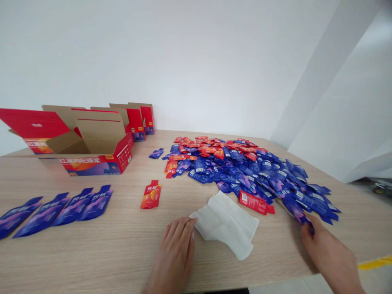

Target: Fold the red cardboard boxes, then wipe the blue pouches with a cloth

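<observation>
My left hand point(177, 249) rests at the near middle of the table, its fingertips closed on the corner of a white cloth point(228, 224) that lies spread out. On the right, my right hand point(329, 249) pinches the end of a blue pouch point(294, 208) at the near edge of a heap of blue pouches point(263, 171). Red pouches lie mostly along the heap's far side. One red pouch point(254, 202) lies between the cloth and the heap. Another single red pouch point(151, 195) is left of the cloth, front side up.
Several blue pouches point(96, 203) lie in a slanted row at the left. Behind them stands an open red carton point(92, 163), with more open cartons point(147, 118) near the wall. A stray blue pouch point(156, 153) lies left of the heap. Yellow tape point(376, 263) marks the floor at right.
</observation>
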Demonstrator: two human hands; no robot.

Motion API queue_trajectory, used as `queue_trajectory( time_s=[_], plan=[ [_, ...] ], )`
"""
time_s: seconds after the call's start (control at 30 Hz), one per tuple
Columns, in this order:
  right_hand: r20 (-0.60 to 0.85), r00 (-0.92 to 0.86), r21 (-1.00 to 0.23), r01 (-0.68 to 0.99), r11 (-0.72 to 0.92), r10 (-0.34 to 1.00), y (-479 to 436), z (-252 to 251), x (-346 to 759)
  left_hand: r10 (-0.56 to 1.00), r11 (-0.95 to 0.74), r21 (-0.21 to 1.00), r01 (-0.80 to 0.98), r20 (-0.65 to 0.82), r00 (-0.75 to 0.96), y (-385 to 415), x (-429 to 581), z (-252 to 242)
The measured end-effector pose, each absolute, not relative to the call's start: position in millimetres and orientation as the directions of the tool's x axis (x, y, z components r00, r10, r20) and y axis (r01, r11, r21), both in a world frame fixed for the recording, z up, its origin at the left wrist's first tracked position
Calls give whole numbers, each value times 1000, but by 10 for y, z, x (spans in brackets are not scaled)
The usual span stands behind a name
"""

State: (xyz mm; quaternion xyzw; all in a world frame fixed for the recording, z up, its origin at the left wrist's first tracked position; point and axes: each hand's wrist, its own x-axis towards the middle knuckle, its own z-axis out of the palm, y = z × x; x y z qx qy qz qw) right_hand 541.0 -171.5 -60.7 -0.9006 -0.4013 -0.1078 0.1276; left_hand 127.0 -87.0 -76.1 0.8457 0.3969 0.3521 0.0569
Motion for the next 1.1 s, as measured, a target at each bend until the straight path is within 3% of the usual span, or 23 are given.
queue_trajectory(
  time_s=[0.2,0.3,0.37,0.43,0.53,0.7,0.8,0.93,1.1],
  plan=[
    [318,724,-275,688,-671,612,-1863,-404,5593,773,-623,483,615,504,386,-868,1256,-780],
    [240,786,-539,596,-595,570,-1872,-222,5488,817,-574,585,573,464,343,-849,1256,-785],
    [123,819,-783,427,-452,561,-1820,-139,5265,845,-535,659,528,434,314,-841,1257,-778],
    [-21,813,-943,177,-282,582,-1740,-124,4913,876,-480,747,460,384,291,-853,1262,-749],
    [-221,615,-974,-97,-205,757,-1629,-217,4216,928,-316,892,323,221,299,-912,1283,-660],
    [-307,234,-920,-322,-225,922,-1553,-393,3161,943,-41,992,120,-1,333,-974,1336,-566],
    [-277,100,-921,-310,-235,956,-1517,-456,2880,968,16,999,52,-29,250,-934,1332,-636],
    [-251,107,-945,-240,-220,962,-1458,-576,2787,964,163,986,-33,-152,217,-895,1312,-734],
    [-259,90,-965,-74,-253,962,-1545,-591,2805,978,35,996,78,-50,202,-867,1231,-665]
  ],
)
